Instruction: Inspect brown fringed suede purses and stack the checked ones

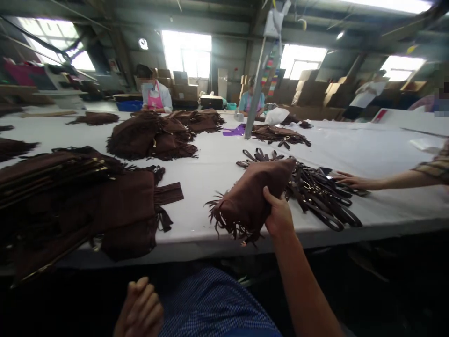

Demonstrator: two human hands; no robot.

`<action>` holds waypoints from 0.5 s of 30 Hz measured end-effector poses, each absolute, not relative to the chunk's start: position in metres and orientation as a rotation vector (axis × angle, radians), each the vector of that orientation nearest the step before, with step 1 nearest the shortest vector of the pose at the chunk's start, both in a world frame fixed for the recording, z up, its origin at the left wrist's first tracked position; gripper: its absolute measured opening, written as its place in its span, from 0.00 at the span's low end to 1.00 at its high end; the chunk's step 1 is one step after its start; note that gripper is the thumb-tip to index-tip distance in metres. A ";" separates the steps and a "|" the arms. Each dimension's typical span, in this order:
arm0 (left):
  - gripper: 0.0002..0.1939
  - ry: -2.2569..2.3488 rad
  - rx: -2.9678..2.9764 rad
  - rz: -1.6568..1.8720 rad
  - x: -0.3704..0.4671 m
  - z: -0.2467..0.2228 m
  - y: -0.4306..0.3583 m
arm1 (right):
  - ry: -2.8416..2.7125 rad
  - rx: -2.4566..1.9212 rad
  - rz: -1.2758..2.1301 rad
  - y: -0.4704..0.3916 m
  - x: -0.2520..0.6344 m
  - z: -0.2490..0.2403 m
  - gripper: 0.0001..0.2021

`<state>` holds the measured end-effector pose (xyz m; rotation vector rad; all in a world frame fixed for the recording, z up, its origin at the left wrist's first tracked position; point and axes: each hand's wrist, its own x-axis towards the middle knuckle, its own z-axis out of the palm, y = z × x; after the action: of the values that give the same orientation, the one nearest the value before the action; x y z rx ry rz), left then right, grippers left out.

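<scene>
My right hand (279, 216) grips a dark brown fringed bag (250, 192) by its near edge, thumb on top, above the front of the table. Loose fringe dangles from the bag's left and lower edges. Behind and right of it lies a pile of dark straps (315, 187) with metal hooks. My left hand (142, 306) is low in front of my body, its fingers curled together with nothing visible in them. On the left, a heap of brown bags with metal zips (122, 196) reaches over the table's front edge.
More brown fringed pieces (147, 135) are heaped further back on the white table (199, 187). A metal pole (255, 89) rises from the tabletop beside purple material (234, 130). Another person's hand (354, 181) touches the straps from the right. Several people are around the table.
</scene>
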<state>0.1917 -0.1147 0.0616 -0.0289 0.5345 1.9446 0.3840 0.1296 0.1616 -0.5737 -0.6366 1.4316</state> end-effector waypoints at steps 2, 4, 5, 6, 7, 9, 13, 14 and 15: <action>0.15 0.720 0.108 1.814 0.201 0.058 -0.101 | -0.704 -0.586 1.495 0.122 0.379 0.164 0.24; 0.33 0.780 0.287 1.706 0.216 0.061 -0.080 | -0.779 -0.615 1.597 0.110 0.371 0.165 0.24; 0.38 0.732 0.358 1.683 0.223 0.066 -0.070 | -0.809 -0.631 1.637 0.104 0.368 0.166 0.24; 0.40 0.659 0.401 1.651 0.230 0.073 -0.061 | -0.835 -0.647 1.666 0.100 0.365 0.166 0.24; 0.40 0.599 0.404 1.614 0.236 0.081 -0.054 | -0.854 -0.662 1.684 0.097 0.364 0.166 0.24; 0.33 0.557 0.324 1.582 0.243 0.097 -0.046 | -0.869 -0.683 1.684 0.096 0.363 0.165 0.25; 0.16 0.700 0.122 1.830 0.242 0.112 -0.038 | -0.846 -0.681 1.592 0.102 0.366 0.158 0.26; 0.13 0.729 0.061 1.890 0.240 0.111 -0.037 | -0.839 -0.676 1.570 0.103 0.366 0.155 0.26; 0.09 0.738 -0.015 1.921 0.237 0.109 -0.037 | -0.835 -0.673 1.557 0.105 0.365 0.153 0.25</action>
<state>0.2371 -0.0368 0.1087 -0.0152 0.7378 1.9214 0.3653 0.1049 0.1527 -0.6732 -0.8349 1.5567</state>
